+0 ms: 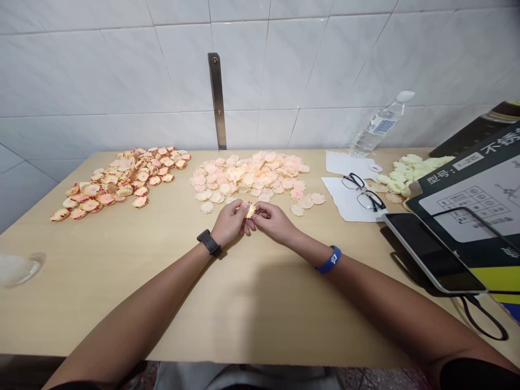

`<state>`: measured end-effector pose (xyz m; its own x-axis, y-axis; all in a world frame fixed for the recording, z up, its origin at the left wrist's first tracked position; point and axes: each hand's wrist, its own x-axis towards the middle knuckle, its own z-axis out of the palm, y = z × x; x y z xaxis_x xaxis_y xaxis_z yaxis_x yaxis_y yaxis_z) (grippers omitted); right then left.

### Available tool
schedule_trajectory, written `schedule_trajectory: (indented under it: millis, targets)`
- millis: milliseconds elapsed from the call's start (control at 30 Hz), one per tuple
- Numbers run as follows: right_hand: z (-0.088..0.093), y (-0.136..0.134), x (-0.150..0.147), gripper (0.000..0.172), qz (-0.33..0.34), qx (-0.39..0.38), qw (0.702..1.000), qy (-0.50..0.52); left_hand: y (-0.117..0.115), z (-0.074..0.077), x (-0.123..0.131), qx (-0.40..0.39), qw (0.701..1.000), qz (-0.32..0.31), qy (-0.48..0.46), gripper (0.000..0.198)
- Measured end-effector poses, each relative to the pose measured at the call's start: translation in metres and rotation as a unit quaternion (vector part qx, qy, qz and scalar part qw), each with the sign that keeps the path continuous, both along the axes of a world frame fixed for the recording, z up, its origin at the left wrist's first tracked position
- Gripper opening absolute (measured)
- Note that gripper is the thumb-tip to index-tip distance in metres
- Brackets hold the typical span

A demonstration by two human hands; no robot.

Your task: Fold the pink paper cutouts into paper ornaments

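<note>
My left hand (pixel 230 222) and my right hand (pixel 275 221) meet over the middle of the table. Between them they pinch one small scalloped, flower-shaped piece (pixel 251 210), pale yellow with red at its edge. Fingers of both hands cover part of it. Just beyond my hands spreads a pile of pale pink scalloped pieces (pixel 247 174), with a few loose ones at its near side. To the left lies another heap of yellowish scalloped pieces with red edges (pixel 117 184), much like the one I hold.
On the right are white paper sheets (pixel 337 200), eyeglasses (pixel 370 200), a water bottle (pixel 377 130), pale green scalloped pieces (pixel 410 169), a phone (pixel 439 254) with a cable, and a large printed box (pixel 479 184). A clear cup (pixel 18 270) stands at the left edge. The tiled wall closes the back.
</note>
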<state>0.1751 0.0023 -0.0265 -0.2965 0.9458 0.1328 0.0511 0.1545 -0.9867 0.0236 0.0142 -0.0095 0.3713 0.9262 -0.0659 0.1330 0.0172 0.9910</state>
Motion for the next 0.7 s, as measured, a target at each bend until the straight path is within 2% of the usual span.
schedule_trajectory:
  millis: [133,200,267,367,433,533,700]
  targets:
    - [0.004,0.000,-0.002,0.016,0.000,-0.017,1.000,-0.015,-0.001,0.001,-0.001,0.085,0.993,0.014,0.075,0.037]
    - [0.005,0.001,-0.001,0.018,-0.008,-0.021,0.999,-0.028,-0.001,0.002,-0.003,0.146,0.978,0.030,0.148,0.038]
    - [0.004,0.002,-0.001,0.020,-0.025,-0.019,0.999,-0.044,0.000,0.004,-0.007,0.200,0.955,0.073,0.207,0.033]
    - [0.002,0.002,0.000,0.024,-0.053,-0.020,0.997,-0.061,0.002,0.006,-0.012,0.287,0.924,0.129,0.216,0.021]
    - [0.002,0.002,0.001,0.027,-0.065,-0.026,0.996,-0.058,0.003,0.007,-0.015,0.328,0.920,0.096,0.194,0.015]
    - [0.003,0.001,0.002,0.028,-0.066,-0.030,0.996,-0.049,0.005,0.005,-0.017,0.317,0.930,0.031,0.184,0.014]
    - [0.002,0.002,0.006,0.028,-0.043,-0.008,0.998,-0.049,0.007,0.004,-0.014,0.252,0.952,0.047,0.168,0.019]
